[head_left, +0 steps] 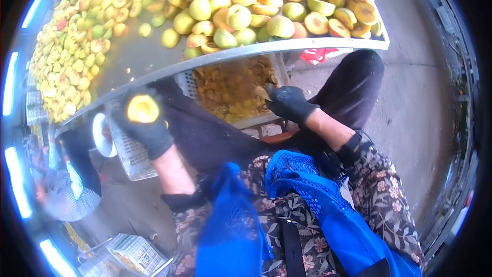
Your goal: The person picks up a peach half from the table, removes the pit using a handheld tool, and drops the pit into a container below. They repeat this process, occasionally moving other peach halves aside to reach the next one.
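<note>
My left hand [148, 131], in a black glove, holds a peach half [143, 109] with its yellow cut face up, just below the table's edge. My right hand [291, 103], also in a black glove, is closed over the right side of a crate. A small tan piece [262, 92] shows at its fingertips, too blurred to name. Beneath and between my hands, the crate [251, 121] holds many brownish-yellow fruit scraps [228, 90]. Above, halved and whole-looking peaches [239, 17] lie heaped on the metal table [136, 54].
The table's raised metal rim [287, 46] runs across in front of me. A white plastic basket [134, 156] and a round white object [104, 135] are at the left. Another person [72, 195] is farther left. A white crate [130, 254] stands at the lower left.
</note>
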A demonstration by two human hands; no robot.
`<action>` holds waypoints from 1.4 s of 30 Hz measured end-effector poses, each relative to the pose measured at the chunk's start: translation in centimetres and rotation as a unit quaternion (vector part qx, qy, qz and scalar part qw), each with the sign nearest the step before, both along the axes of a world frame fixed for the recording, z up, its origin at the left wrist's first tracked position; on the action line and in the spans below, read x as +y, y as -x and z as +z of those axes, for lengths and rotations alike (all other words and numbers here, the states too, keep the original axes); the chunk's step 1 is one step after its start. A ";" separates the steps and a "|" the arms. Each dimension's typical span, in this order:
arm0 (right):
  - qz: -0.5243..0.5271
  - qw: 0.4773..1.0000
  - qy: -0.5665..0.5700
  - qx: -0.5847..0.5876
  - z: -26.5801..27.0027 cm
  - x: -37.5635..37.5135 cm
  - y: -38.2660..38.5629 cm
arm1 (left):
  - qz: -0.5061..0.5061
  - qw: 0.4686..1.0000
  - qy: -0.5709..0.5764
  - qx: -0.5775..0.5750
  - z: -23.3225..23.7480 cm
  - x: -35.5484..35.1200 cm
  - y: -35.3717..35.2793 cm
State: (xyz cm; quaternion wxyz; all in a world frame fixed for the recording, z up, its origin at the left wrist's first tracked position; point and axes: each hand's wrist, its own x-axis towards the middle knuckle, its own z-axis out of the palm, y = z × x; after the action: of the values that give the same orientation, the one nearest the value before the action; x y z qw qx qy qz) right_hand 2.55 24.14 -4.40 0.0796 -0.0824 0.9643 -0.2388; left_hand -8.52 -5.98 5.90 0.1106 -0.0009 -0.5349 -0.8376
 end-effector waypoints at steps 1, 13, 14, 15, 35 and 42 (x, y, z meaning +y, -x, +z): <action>-0.014 1.000 0.001 -0.008 1.1 0.1 -0.2 | 0.110 0.993 0.037 -0.034 1.2 -0.6 -0.4; 0.028 0.996 0.023 -0.080 0.1 0.6 -0.5 | -0.058 0.684 0.691 0.225 -3.6 2.4 14.6; 0.022 0.997 0.030 -0.071 0.5 0.6 -0.9 | -0.076 0.666 0.704 0.233 -4.5 2.7 16.0; 0.017 0.997 0.037 -0.061 0.8 0.6 -1.3 | -0.094 0.647 0.717 0.241 -4.5 3.1 16.8; -0.030 0.916 0.344 0.205 15.8 -6.2 0.4 | 0.064 0.883 0.386 0.258 6.7 12.2 -3.7; -0.051 0.916 0.365 0.157 15.4 -6.9 -1.1 | 0.164 0.749 0.547 0.335 7.7 13.2 -5.2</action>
State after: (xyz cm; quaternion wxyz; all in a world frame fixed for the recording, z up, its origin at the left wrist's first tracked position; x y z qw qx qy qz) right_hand 3.62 17.20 11.03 -0.1211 -0.0930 0.8130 -0.5619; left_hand -3.37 7.23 13.61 0.3986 -0.2539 -0.8225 -0.3166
